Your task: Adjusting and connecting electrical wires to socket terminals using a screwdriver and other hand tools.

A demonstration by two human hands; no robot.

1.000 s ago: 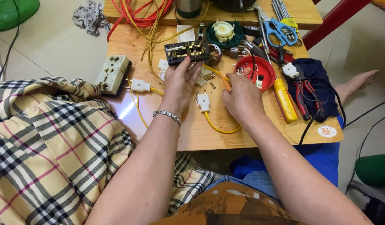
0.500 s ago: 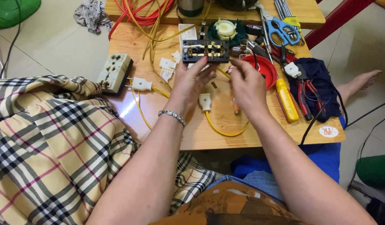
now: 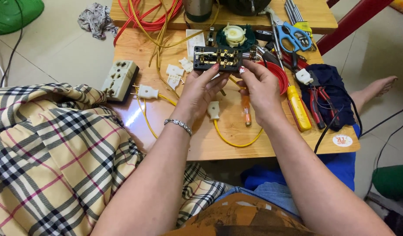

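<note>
Holding the black socket insert [image 3: 217, 58] above the wooden table [image 3: 219, 144], my left hand [image 3: 200, 90] pinches its lower edge with fingertips closed on it, while my right hand [image 3: 259, 86] grips its right end the same way. I judge the light fingertip hold could let the insert tip and shed its small brass contacts, since nothing supports it underneath. Just beyond it lie white cover pieces [image 3: 175, 74] and a yellow-handled screwdriver [image 3: 298, 107]. A dark blue pouch [image 3: 330, 94] to the right carries red-handled pliers [image 3: 317, 101].
</note>
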